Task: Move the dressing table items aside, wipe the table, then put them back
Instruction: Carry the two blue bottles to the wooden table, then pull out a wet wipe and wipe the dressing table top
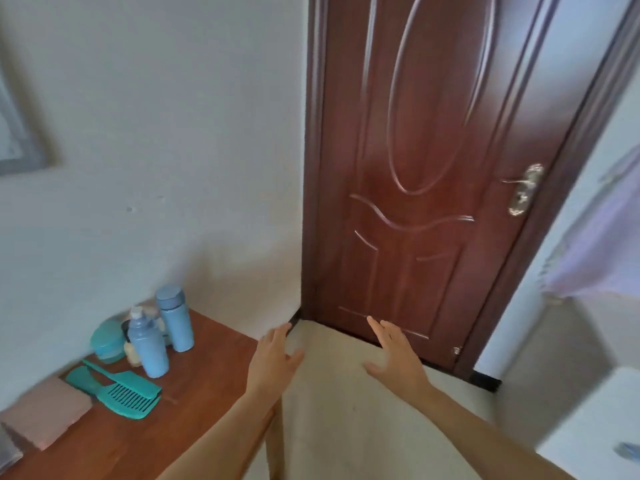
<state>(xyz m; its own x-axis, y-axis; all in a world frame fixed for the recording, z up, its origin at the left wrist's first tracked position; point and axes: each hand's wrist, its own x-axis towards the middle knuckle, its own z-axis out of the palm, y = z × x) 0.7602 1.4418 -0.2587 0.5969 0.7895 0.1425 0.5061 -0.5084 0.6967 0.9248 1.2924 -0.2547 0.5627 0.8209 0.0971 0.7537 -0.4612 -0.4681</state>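
Note:
The wooden dressing table [207,368] fills the lower left. Against the wall on it stand two blue bottles, one taller [176,320] and one nearer with a white cap [148,348]. A teal round jar [108,341] sits to their left. Two teal combs [121,389] lie in front of the jar, and a folded pink cloth [45,410] lies at the left edge. My left hand [273,362] hovers over the table's right edge, fingers straight, holding nothing. My right hand [398,358] is held out over the floor to the right, fingers spread and empty.
A dark red wooden door [426,168] with a metal handle [524,188] stands shut ahead. Pale floor [346,410] lies between the table and door. A framed thing [14,140] hangs on the left wall. A white surface [595,427] sits at the lower right.

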